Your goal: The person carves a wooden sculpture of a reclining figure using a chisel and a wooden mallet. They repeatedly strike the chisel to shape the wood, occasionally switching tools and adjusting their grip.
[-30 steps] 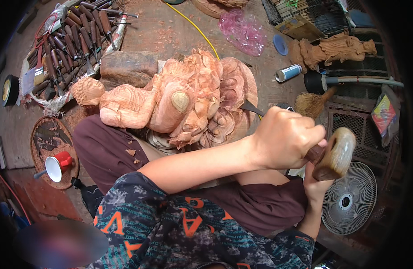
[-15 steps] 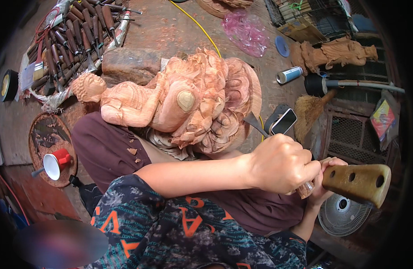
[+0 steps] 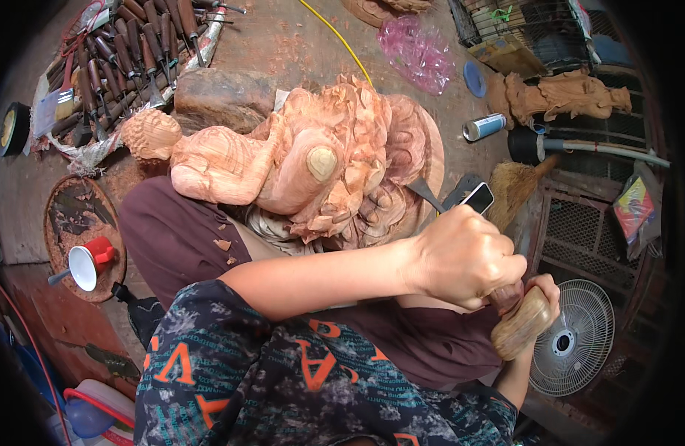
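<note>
A reddish wooden statue of a seated figure (image 3: 223, 160) lies across my lap, its curly-haired head at the left and its petalled base at the right. My left hand (image 3: 469, 256) is wrapped round a chisel (image 3: 426, 192), whose dark metal blade meets the base's carved petals. Below the fist, the wooden butt of the chisel handle sticks out. In my right hand (image 3: 544, 292) is a smooth wooden mallet (image 3: 521, 327), its head against or very close to that butt; I cannot tell which. The mallet's grip is mostly hidden by the fingers.
Many carving tools (image 3: 123, 56) are heaped at the far left. A wooden block (image 3: 223, 98) stands behind the statue. A phone (image 3: 478, 198), a hand broom (image 3: 515, 189), a can (image 3: 484, 127) and another carved figure (image 3: 565, 97) lie right. A fan (image 3: 573, 338) stands lower right, a red mug (image 3: 93, 262) left.
The mallet has swung left onto or near the chisel's butt, turning its rounded end into view. The chisel stays at the base. The whole view has shifted slightly.
</note>
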The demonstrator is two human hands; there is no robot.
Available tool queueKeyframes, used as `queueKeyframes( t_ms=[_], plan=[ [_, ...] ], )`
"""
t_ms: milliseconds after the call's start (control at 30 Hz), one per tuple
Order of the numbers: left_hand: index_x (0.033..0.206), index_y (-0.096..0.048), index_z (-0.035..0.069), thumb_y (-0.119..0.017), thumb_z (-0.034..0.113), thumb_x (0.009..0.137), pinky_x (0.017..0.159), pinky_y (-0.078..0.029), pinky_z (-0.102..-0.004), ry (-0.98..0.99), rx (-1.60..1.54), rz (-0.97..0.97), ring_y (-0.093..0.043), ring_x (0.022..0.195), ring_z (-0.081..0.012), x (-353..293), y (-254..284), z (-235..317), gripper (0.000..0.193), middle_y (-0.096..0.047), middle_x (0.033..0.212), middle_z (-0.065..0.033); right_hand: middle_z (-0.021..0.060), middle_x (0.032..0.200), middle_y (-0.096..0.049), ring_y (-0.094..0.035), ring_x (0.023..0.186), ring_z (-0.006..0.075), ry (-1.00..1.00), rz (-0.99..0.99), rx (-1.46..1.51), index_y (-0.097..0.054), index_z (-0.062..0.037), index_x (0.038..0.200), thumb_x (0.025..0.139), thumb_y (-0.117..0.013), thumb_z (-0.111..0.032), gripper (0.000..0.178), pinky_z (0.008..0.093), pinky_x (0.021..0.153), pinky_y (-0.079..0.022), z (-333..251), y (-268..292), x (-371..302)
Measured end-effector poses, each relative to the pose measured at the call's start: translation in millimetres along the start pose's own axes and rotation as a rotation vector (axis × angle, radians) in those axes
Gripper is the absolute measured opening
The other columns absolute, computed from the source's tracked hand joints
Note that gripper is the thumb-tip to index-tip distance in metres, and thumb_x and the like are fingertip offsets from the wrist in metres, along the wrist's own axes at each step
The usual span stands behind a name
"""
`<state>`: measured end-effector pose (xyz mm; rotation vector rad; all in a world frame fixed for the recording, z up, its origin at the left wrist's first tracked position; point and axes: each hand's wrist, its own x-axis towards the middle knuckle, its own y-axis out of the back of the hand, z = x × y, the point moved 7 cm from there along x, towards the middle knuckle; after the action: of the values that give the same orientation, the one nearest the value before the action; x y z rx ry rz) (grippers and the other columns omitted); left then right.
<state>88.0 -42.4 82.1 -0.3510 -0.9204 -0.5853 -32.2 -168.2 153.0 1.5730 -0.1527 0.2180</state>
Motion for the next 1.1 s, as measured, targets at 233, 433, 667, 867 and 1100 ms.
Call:
queueKeyframes(
  t_ms=[233, 433, 667, 867, 1100],
  plan=[
    [0.069, -0.054, 0.012, -0.070, 0.018, 0.062, 0.045, -0.043, -0.0324, -0.047, 0.049, 0.009, -0.055, 0.052, -0.0185, -1.8, -2.2, 3.4, 0.019, -0.047, 0.059, 0.0002, 0.0084, 0.075, -0.052, -0.050, 0.065, 0.0192, -0.015, 0.275, 0.321, -0.049, -0.0036, 0.096, 0.077, -0.059, -0.003, 0.022, 0.0306, 0.066, -0.042, 2.9, 9.2, -11.6],
    [0.066, -0.052, 0.011, -0.067, 0.018, 0.072, 0.042, -0.034, -0.0250, -0.195, 0.411, 0.101, -0.046, 0.049, -0.0105, -21.9, 7.3, 32.1, 0.018, -0.042, 0.058, 0.0041, 0.0080, 0.090, -0.049, -0.049, 0.080, 0.0167, -0.242, -0.004, 0.209, -0.045, 0.0003, 0.109, 0.077, -0.062, 0.006, 0.036, 0.0275, 0.075, -0.043, 4.0, -7.9, -30.2],
    [0.068, -0.051, 0.012, -0.061, 0.020, 0.071, 0.043, -0.036, -0.0265, -0.165, 0.240, -0.042, -0.049, 0.049, -0.0129, -25.2, -11.1, 44.1, 0.013, -0.042, 0.057, 0.0018, 0.0031, 0.081, -0.043, -0.040, 0.068, 0.0102, -0.354, 0.085, 0.514, -0.043, -0.0037, 0.102, 0.076, -0.062, 0.009, 0.035, 0.0232, 0.062, -0.035, 17.1, -16.7, -17.4],
    [0.079, -0.052, 0.009, -0.065, 0.012, 0.069, 0.049, -0.045, -0.0305, 0.045, 0.143, -0.018, -0.056, 0.054, -0.0205, -2.1, 25.7, 39.3, 0.016, -0.048, 0.060, -0.0009, 0.0011, 0.083, -0.045, -0.042, 0.071, 0.0081, -0.400, -0.062, 0.729, -0.046, -0.0038, 0.108, 0.073, -0.066, 0.010, 0.043, 0.0213, 0.064, -0.036, 19.8, -37.9, -4.4],
    [0.126, -0.033, -0.001, -0.064, 0.017, 0.085, 0.046, -0.051, -0.0271, 0.935, 0.056, 0.296, -0.052, 0.061, -0.0107, 40.9, 231.0, -100.4, 0.054, -0.051, 0.080, -0.0073, 0.0003, 0.076, -0.048, -0.045, 0.066, 0.0076, -0.603, -0.183, 0.869, -0.051, -0.0020, 0.102, 0.064, -0.070, 0.003, 0.043, 0.0221, 0.059, -0.038, 5.7, -42.8, 7.7]
  ],
)
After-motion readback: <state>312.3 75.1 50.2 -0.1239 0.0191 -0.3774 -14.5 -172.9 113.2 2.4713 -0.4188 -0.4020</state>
